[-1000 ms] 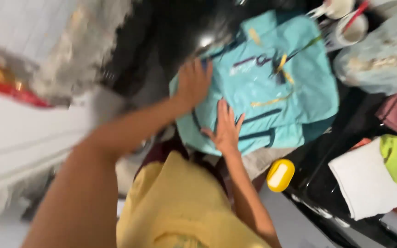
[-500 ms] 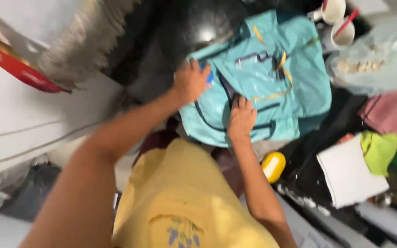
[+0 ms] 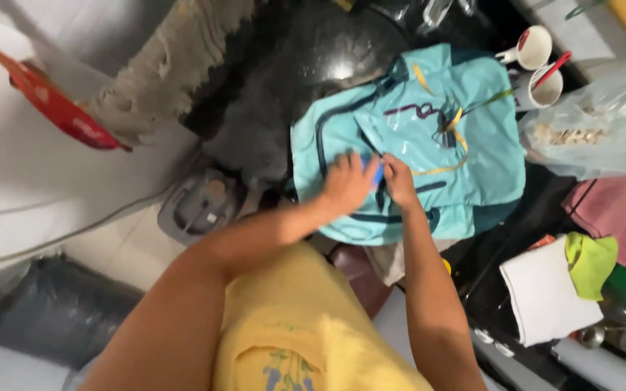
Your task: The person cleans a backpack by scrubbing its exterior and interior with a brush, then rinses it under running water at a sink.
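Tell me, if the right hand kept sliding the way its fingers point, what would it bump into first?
The right hand lies on the teal backpack, fingers pointing up-left. Just ahead is the small blue thing by the left hand, so it would likely meet that first, though depth is hard to judge.

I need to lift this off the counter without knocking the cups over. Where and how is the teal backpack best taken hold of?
Probably by the top edge of the teal backpack, at its far end on the dark counter. It lies flat, front up, the left hand and right hand on its near half. Come from the left, away from the two white cups.
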